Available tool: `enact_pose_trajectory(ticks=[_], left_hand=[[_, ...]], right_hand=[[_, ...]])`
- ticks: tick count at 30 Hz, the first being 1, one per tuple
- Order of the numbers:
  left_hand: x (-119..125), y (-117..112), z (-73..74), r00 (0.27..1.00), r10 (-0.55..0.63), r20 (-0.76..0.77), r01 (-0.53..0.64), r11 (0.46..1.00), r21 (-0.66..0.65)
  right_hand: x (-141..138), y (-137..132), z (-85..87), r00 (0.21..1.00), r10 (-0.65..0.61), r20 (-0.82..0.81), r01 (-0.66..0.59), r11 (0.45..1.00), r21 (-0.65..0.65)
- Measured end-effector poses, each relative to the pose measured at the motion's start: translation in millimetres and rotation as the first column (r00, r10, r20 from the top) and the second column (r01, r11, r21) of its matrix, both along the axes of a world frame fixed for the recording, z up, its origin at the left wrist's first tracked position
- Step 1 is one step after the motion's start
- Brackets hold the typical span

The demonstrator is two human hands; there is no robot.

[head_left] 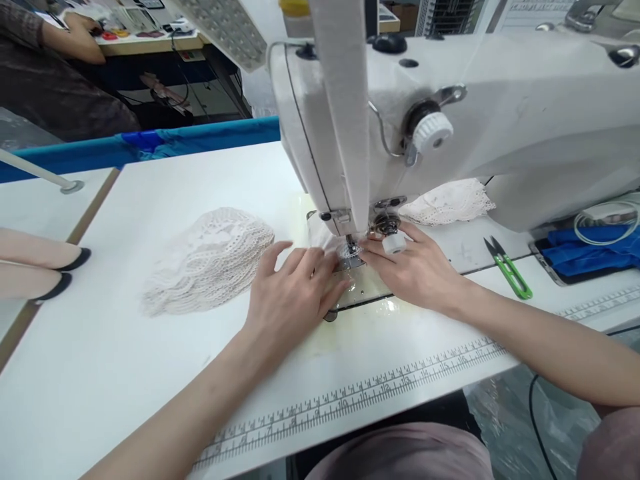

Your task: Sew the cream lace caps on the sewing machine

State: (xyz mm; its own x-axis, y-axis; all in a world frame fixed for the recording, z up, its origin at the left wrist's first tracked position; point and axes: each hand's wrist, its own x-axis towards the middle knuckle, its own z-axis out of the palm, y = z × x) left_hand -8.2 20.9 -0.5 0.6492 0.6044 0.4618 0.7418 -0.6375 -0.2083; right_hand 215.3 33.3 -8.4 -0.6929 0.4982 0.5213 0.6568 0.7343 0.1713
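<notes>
A white industrial sewing machine stands on the white table. A small piece of white lace lies under its presser foot. My left hand lies flat on the lace just left of the needle, fingers spread and pressing down. My right hand rests on the machine bed to the right of the foot, fingertips at the lace edge, with a white thimble-like cap on one finger.
A pile of white lace pieces lies left of my hands, another lace piece behind the machine arm. Green thread snips and a tray of blue cloth sit at the right. A printed ruler runs along the table's front. Another person sits at the far left back.
</notes>
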Motion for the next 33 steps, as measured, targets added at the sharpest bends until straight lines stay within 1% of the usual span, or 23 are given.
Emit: enact_pose_trajectory(ticks=[2,4,6,8,11,14,17,20,28,33], left_hand=[[0.3,-5.5,4.6,0.999,-0.038,0.038,0.037,0.999,0.035],[0.4,-7.7,6.7,0.993,-0.079,0.093,0.075,0.996,0.039],[0.3,-6.1,5.0,0.987,-0.102,0.124,0.101,0.995,0.011],[0.3,-2.7,0.5,0.980,-0.128,0.154,0.137,0.989,-0.047],[1.2,0.2,-7.2,0.969,-0.153,0.192,0.180,0.975,-0.131],[2.6,-0.8,-10.6,0.977,-0.147,0.153,0.167,0.977,-0.132],[3.4,-2.8,-9.5,0.985,-0.150,0.089,0.159,0.982,-0.102],[3.6,-4.4,-7.6,0.988,-0.143,0.050,0.147,0.984,-0.104],[1.3,-5.0,-6.0,0.993,-0.120,0.011,0.120,0.988,-0.098],[2.0,-3.8,-4.7,0.991,-0.134,-0.001,0.134,0.990,-0.051]], right_hand=[[-1.8,-3.9,3.9,1.000,-0.011,-0.017,0.012,0.999,0.049],[-5.0,-8.5,6.4,1.000,-0.006,-0.021,0.008,0.997,0.073],[-8.6,-13.1,7.2,0.999,0.021,-0.024,-0.020,0.999,0.047],[-11.4,-16.5,6.4,0.999,0.042,-0.026,-0.042,0.999,-0.002],[-11.6,-17.1,3.9,1.000,0.018,-0.019,-0.019,0.998,-0.052],[-8.1,-13.3,1.6,0.999,-0.034,-0.010,0.033,0.997,-0.065],[-5.3,-9.6,-0.1,0.997,-0.068,0.022,0.070,0.991,-0.116],[-4.9,-8.6,-1.5,0.994,-0.092,0.065,0.101,0.983,-0.155],[-5.1,-7.8,-2.9,0.984,-0.125,0.124,0.138,0.985,-0.101],[-5.0,-7.5,-3.0,0.985,-0.122,0.121,0.132,0.988,-0.084]])
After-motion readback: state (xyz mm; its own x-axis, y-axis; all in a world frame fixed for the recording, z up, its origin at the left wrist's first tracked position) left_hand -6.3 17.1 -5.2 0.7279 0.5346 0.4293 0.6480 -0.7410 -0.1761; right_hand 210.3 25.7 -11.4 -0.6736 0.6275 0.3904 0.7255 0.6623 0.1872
